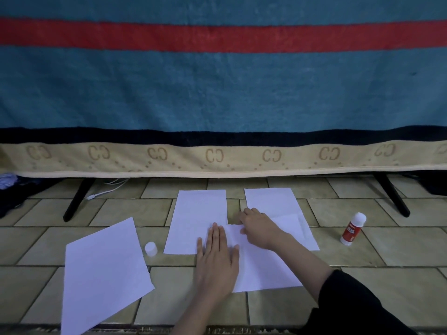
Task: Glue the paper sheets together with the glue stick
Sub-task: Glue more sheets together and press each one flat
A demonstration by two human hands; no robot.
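Tiled floor (399, 252): left hand (216, 259) flat, right hand (260, 227) relaxed, both pressing overlapping paper sheets (263, 264); glue stick (353, 228) label unreadable.

A tiled floor (387, 274) of yellowish-green rectangular tiles with dark grout fills the lower part of the view. Above it hangs a large blanket (217, 93), mostly teal, with a red stripe (217, 36) across the top, a dark navy band (217, 136) lower down and a beige border (217, 158) printed with repeated paired-C marks and dotted arcs. Two black slanted legs stand on the tiles under the blanket's hem, one at left (77, 199) and one at right (393, 195). A white cable (106, 189) lies on the floor beside the left leg. Dark cloth (14, 194) is bunched at the far left edge
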